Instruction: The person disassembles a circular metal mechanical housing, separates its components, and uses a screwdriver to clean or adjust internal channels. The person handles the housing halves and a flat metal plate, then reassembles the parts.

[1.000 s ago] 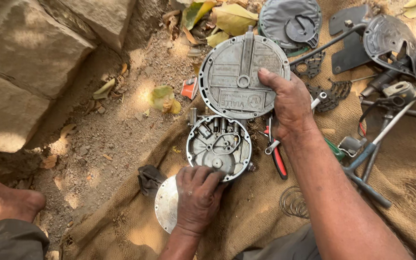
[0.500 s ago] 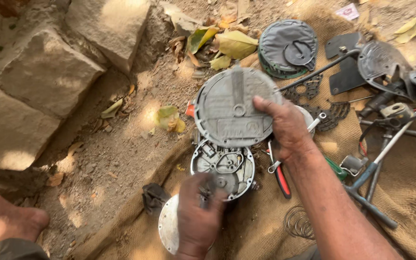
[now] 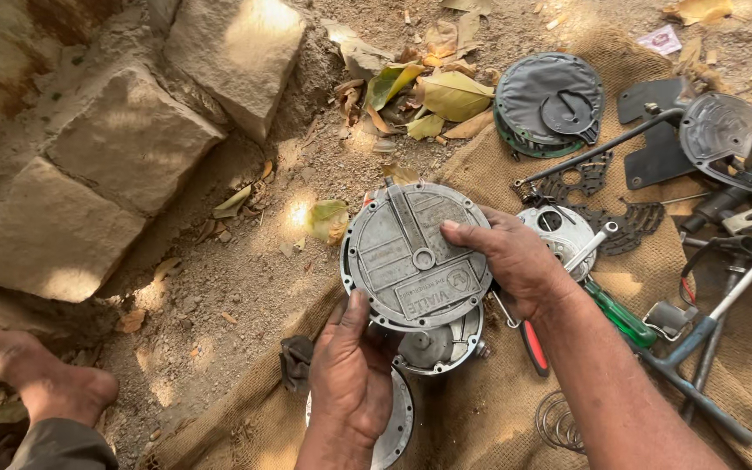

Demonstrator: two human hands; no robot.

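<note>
My right hand (image 3: 506, 259) and my left hand (image 3: 352, 365) both hold a round grey cast-metal cover plate (image 3: 411, 257) with raised ribs and a centre boss. The right hand grips its right edge, thumb across the face. My left hand's thumb presses the plate's lower-left rim. The plate hovers over a round metal housing (image 3: 439, 344), hiding most of it. A second flat round metal disc (image 3: 393, 426) lies under my left wrist on the burlap sack (image 3: 498, 409).
To the right lie a green-handled screwdriver (image 3: 617, 315), red-handled pliers (image 3: 533, 346), a T-handle wrench (image 3: 698, 348), a dark rubber diaphragm (image 3: 550, 100), black gaskets and metal parts. Stone blocks (image 3: 132, 139) stand at the left, dry leaves (image 3: 433, 91) at the top. My bare foot (image 3: 36, 374) rests lower left.
The cover plate has been brought down and toward me, now lying over the open housing. My left hand moved from the housing up to the plate's lower rim.
</note>
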